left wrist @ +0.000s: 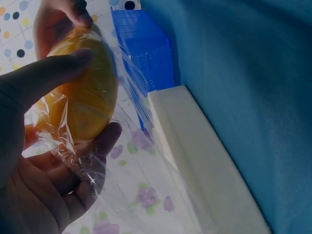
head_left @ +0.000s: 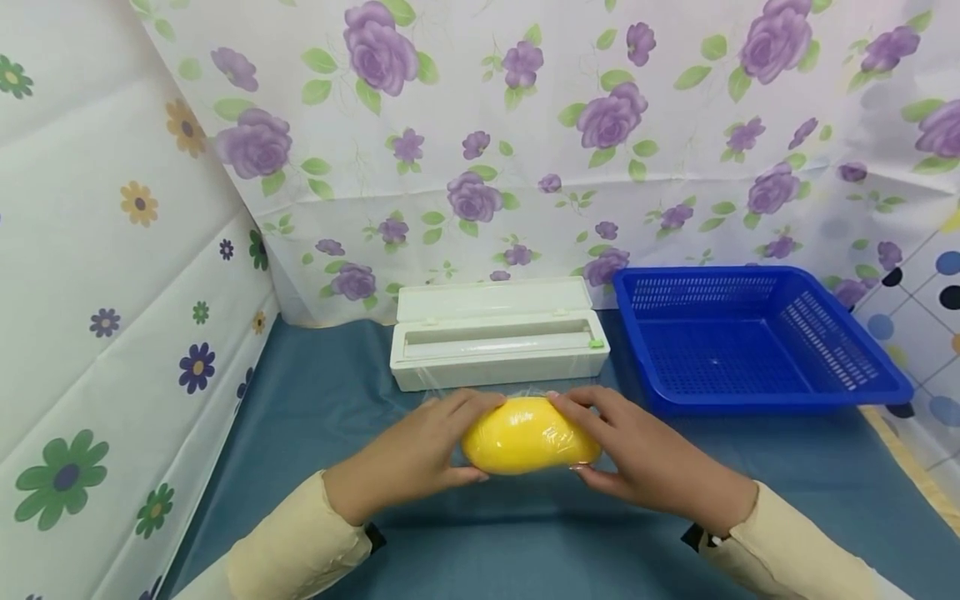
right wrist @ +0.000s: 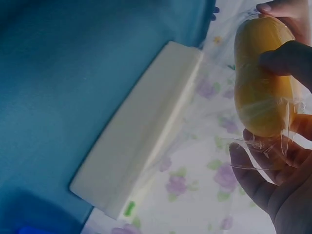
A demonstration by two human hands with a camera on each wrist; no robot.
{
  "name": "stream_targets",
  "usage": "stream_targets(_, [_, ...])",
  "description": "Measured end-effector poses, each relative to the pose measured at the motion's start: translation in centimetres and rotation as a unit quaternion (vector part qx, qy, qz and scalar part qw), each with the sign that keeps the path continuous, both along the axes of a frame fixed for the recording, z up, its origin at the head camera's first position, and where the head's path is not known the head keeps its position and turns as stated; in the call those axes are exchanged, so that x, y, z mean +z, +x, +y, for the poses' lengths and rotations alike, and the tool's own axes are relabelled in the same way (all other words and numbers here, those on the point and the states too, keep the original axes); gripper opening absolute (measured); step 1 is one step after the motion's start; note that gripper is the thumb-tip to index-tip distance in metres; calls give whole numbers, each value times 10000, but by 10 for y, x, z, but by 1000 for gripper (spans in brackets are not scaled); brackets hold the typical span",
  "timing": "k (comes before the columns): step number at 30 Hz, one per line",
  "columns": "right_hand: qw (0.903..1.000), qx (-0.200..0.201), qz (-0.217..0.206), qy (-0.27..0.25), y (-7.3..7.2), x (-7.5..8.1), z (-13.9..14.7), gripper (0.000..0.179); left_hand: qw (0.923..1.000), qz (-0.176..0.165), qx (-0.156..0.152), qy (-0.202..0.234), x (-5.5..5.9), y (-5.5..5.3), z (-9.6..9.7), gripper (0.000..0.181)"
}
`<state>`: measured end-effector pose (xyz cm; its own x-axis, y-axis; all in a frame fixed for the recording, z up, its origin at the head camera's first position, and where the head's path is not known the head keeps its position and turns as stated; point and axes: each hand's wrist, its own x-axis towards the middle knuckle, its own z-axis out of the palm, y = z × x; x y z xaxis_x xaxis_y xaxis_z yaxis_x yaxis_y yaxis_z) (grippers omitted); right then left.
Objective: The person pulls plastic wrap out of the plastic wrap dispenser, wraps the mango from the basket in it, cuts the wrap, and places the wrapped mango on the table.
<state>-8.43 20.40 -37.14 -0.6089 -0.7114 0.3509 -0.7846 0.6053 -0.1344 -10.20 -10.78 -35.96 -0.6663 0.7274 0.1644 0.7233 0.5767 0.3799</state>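
Observation:
Above the front of the table, both hands hold a smooth yellow mango-shaped fruit (head_left: 528, 437) by its two ends. Clear plastic wrap (left wrist: 141, 170) covers the fruit and stretches back toward the white wrap dispenser (head_left: 498, 371). The left hand (head_left: 420, 446) grips the left end, thumb below and fingers on top in the head view. At the other end, the right hand (head_left: 637, 450) grips it the same way. Behind the fruit, the dispenser stands with its lid raised and a roll of film (head_left: 495, 345) inside. A small green piece (head_left: 596, 343) sits at its right end.
A blue perforated plastic basket (head_left: 716, 404) stands to the right of the dispenser. Blue-green cloth (head_left: 300, 400) covers the table. Flower-patterned sheets (head_left: 465, 125) hang behind and at the left, and a dotted sheet (head_left: 918, 333) hangs at the right.

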Motion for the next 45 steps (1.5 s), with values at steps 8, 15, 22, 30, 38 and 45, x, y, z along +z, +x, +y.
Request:
stream_targets(8, [9985, -80, -504, -174, 0, -13, 1, 102, 9962, -869, 78, 88, -9, -3, 0, 86])
stream_targets(15, [9987, -126, -389, -295, -1, -17, -9, 104, 9879, -1540, 199, 68, -17, -12, 3, 82])
stream_targets(22, [9992, -120, -379, -52, -8, -28, -28, 99, 9769, -2120, 28, 288, -26, -25, 4, 79])
stream_targets(30, [9963, -127, -845, 3, -21, -39, -35, 95, 9675, -2492, 18, 432, -38, -35, 1, 79])
stream_targets(38, [9920, 33, -1253, -111, -33, -46, -36, 86, 9709, -2383, 216, 98, -43, -41, 2, 94])
stream_targets(45, [9740, -1, -2251, -256, -50, -47, -35, 75, 9748, -2159, 548, -151, -47, -41, 2, 102])
